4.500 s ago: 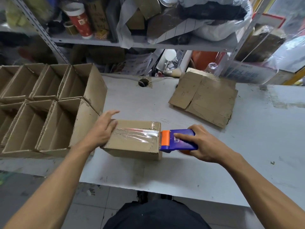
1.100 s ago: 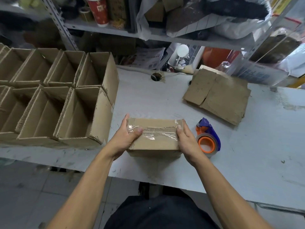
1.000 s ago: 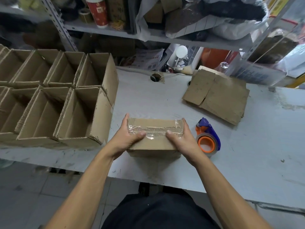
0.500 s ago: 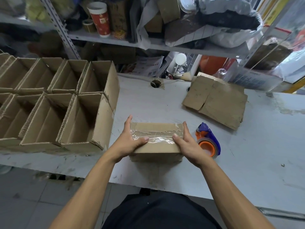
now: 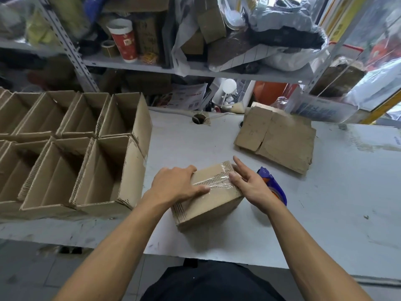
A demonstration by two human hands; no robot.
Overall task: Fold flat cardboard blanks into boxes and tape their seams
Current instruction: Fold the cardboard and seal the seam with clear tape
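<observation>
Tape (image 5: pixel 213 184) on the box (image 5: pixel 208 195) seam needs firm smoothing: the left hand (image 5: pixel 175 185) lies flat across the box top, thumb on the strip, while the right hand (image 5: pixel 249 184), fingers straight, presses the box's adjacent end.

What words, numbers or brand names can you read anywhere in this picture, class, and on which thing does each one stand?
None can be read for certain.
Red paper cup on the shelf: small logo, too blurred.
Brown carton behind the cup: dark handwriting, unreadable.
Printed papers under the shelf: red and black print, too small.
Plastic bag at right: blue lettering, blurred.
Taped box: no print visible.
</observation>
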